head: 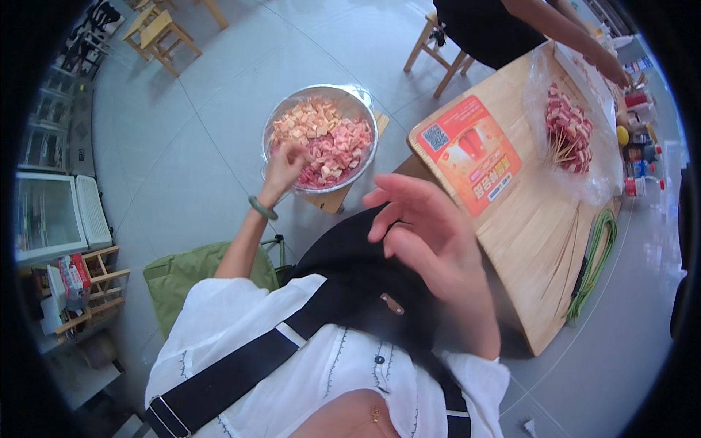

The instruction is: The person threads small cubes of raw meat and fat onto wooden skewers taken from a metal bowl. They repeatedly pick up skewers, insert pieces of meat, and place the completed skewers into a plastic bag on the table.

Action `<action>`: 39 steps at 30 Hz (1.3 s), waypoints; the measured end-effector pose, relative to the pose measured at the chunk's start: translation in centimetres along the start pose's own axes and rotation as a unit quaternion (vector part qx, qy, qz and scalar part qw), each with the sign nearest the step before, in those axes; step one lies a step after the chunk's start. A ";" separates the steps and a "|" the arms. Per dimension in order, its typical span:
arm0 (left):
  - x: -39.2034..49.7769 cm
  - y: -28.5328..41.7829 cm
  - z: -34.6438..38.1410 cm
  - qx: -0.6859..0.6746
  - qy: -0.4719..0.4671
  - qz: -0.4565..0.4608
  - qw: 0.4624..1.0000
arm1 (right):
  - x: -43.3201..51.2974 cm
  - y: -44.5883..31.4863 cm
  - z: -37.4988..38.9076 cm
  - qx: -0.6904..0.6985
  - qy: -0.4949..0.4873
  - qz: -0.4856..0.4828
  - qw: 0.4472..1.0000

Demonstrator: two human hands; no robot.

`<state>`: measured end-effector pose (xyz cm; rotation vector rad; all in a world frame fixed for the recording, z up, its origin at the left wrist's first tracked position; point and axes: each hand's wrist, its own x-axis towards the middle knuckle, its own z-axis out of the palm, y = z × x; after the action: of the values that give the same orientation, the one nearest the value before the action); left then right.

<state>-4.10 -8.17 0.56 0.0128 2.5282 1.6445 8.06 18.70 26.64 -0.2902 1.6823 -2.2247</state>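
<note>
A metal bowl (375, 143), lined with clear plastic film, holds pale fatty cubes (306, 117), pink meat pieces (350, 142) and darker red meat (315, 178). My left hand (287, 167) reaches over its near left edge, fingers bent down at the meat. Whether a piece is between those fingertips cannot be made out. Raised closer to the camera, my right hand (421, 230) has bent, spread fingers and nothing visible in them. It is beside the wooden table (526, 274), where skewered meat (569, 131) lies on a clear plastic bag (599, 186).
A red printed sheet (468, 156) covers the table's near corner. Thin wooden sticks (561, 246) and a green looped bundle (597, 263) lie further along. A wooden stool (331, 202) supports the bowl. Another person (493, 33) works across the table. A green folding chair (191, 274) stands left.
</note>
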 end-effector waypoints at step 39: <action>-0.6 5.8 3.4 0.055 -0.010 0.220 0.974 | -23.5 0.3 -18.7 -0.621 0.626 0.105 0.459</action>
<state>-3.53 -2.75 4.54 0.6406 2.7377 1.6146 23.12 44.31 22.06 1.5397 3.3593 -0.1469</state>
